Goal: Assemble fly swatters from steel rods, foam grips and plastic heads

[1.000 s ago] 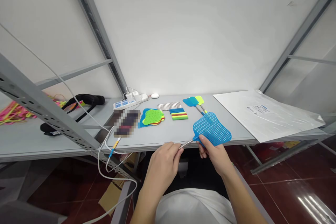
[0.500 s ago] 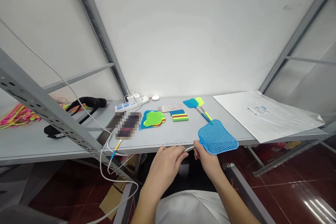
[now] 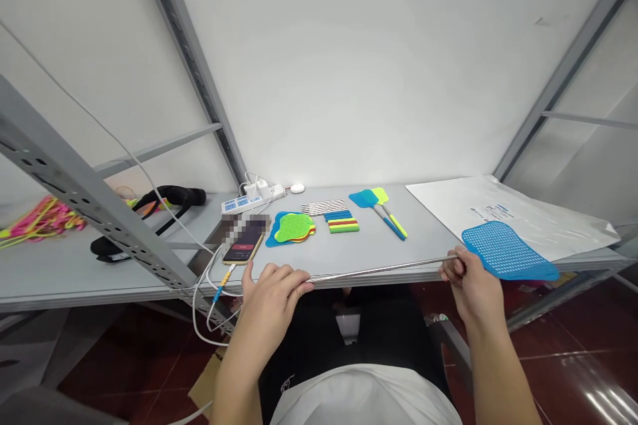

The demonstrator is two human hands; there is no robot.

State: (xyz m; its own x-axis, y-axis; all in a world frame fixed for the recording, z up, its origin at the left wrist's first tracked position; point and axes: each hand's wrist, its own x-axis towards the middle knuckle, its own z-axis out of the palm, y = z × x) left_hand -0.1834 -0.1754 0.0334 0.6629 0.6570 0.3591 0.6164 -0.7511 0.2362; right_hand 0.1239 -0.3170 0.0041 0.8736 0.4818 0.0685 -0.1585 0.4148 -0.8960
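A blue fly swatter with a long metal telescopic rod stretches sideways between my hands along the table's front edge. My right hand is closed around the rod just below the mesh head. Its other end lies in my left hand, fingers wrapped over it, so the rod's tip is hidden. Beyond, two assembled swatters, one blue and one yellow-green, lie on the table. Left of them are coloured handle tubes, a row of metal rods and a pile of swatter heads, green on top.
A phone with a cable lies at the left, near a white power strip. A grey shelf post stands left of my arm. A white plastic package covers the table's right side. Black straps lie far left.
My hands have moved apart, the right one going right with the blue mesh head. The metal rod has been pulled out from short to long between them.
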